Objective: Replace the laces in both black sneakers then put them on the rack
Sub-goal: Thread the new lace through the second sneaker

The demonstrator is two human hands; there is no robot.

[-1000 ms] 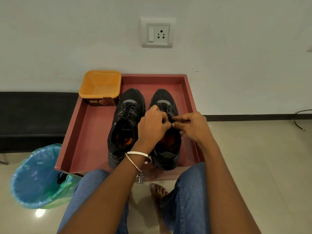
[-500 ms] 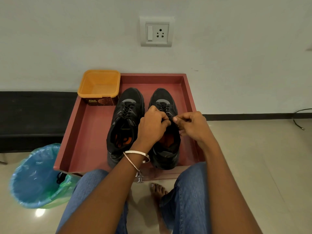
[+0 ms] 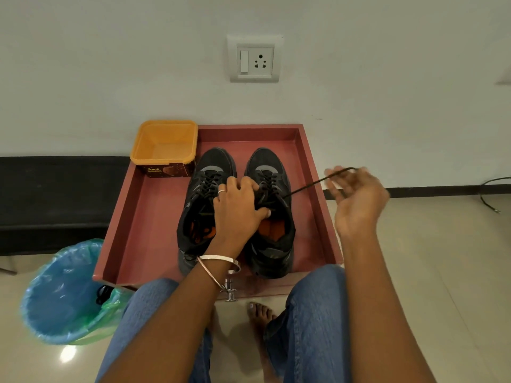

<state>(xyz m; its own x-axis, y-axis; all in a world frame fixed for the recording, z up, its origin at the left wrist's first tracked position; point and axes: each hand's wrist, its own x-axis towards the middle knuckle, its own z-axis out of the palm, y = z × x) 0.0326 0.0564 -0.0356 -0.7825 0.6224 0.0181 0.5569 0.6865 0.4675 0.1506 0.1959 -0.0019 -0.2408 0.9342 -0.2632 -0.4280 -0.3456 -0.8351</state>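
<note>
Two black sneakers stand side by side in a red tray [image 3: 143, 217], toes toward the wall. My left hand [image 3: 239, 208] rests on the tongue of the right sneaker [image 3: 272, 244], thumb pressing near its opening. The left sneaker [image 3: 199, 205] is laced and untouched. My right hand [image 3: 356, 200], blurred by motion, is raised to the right of the tray and holds one end of a black lace [image 3: 307, 186], which runs taut from the right sneaker's eyelets up to its fingers.
An empty orange tub [image 3: 166, 145] sits in the tray's far left corner. A bin lined with a blue bag [image 3: 66, 294] stands on the floor at the left. My knees and a bare foot [image 3: 260, 313] are just in front of the tray. A black cable [image 3: 489, 200] lies at the right.
Both hands were together over the right sneaker's laces. My right hand has swept out to the right, drawing a lace end with it; my left hand has stayed on the shoe.
</note>
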